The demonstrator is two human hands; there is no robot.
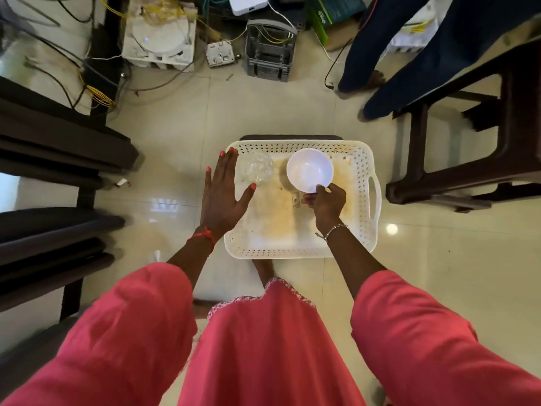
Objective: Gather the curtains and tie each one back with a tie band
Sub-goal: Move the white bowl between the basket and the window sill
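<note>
No curtain or tie band shows in the head view. A white perforated basket [363,230] rests on a dark stool over the tiled floor. My right hand [326,202] grips the near rim of a white bowl [308,169], held just above the basket's inside. My left hand [224,194] is spread flat with fingers apart at the basket's left edge, next to a clear glass bowl [254,169] lying in the basket's far left corner. The hand holds nothing. Pink sleeves cover both my arms.
A dark wooden chair [468,136] stands at the right, with another person's legs in dark trousers [409,63] beyond it. Dark furniture [58,148] lines the left. Electronic boxes [159,36], a grey unit [269,48] and loose cables lie on the floor ahead.
</note>
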